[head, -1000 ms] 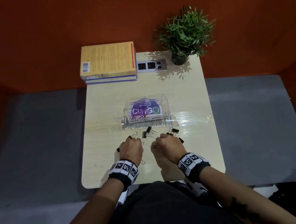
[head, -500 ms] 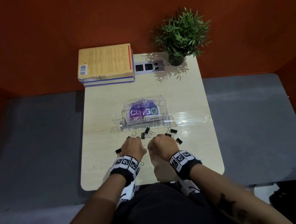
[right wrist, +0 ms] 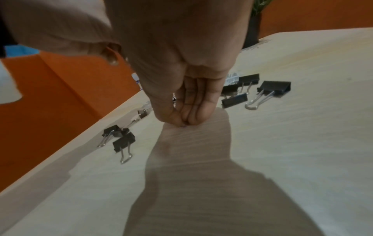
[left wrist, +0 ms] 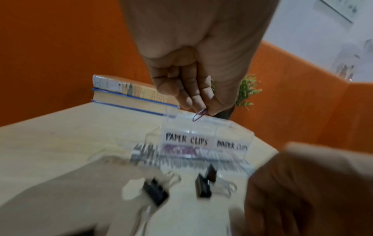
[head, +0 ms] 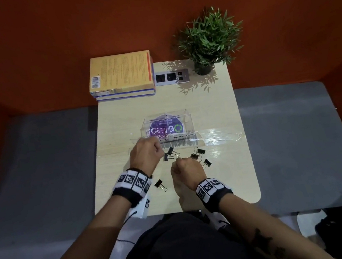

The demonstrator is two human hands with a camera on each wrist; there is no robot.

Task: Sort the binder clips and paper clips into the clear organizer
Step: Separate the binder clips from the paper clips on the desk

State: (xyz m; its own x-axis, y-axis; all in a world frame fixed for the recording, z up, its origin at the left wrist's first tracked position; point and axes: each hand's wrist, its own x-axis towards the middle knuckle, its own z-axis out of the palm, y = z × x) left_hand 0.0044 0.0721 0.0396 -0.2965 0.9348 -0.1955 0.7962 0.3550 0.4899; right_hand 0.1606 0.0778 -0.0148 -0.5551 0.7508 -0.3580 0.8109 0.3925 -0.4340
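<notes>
The left hand [left wrist: 193, 67] pinches a paper clip [left wrist: 199, 115] just above the organizer [head: 166, 127], likely to drop it behind the "PAPER CLIPS" label, while the right hand [right wrist: 181, 89] pinches fingertips to the tabletop [right wrist: 282, 143] (contents hidden) amid loose binder clips [right wrist: 274, 87].

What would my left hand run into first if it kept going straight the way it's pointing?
Most likely the clear organizer. The left hand, pinching a paper clip, points at its near-left side, labelled PAPER CLIPS. Nothing shows between them, though depth is hard to judge.
</notes>
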